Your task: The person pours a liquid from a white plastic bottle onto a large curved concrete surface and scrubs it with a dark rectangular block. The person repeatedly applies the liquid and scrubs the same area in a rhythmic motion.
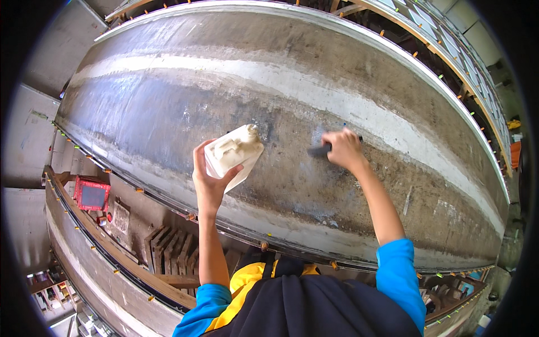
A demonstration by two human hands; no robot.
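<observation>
My left hand (209,180) is wrapped around a white plastic jug (238,149), tilted above the long, stained worktop (269,191). The jug's neck end points away from me. To the right, my right hand (343,147) is closed on a dark handheld tool (319,150) and presses it against the worktop. Fingers cover most of this tool and motion blurs it, so I cannot tell its exact kind. Around it the surface shows a pale, greyish-blue smear. A dark wet-looking patch lies just beyond the jug's neck.
Small orange and green clips line the worktop's edges. Below left are a red-framed screen (91,195), a row of wooden boards (173,247) and a second long bench (106,275). At the far right stands a rack with a wooden edge (449,59).
</observation>
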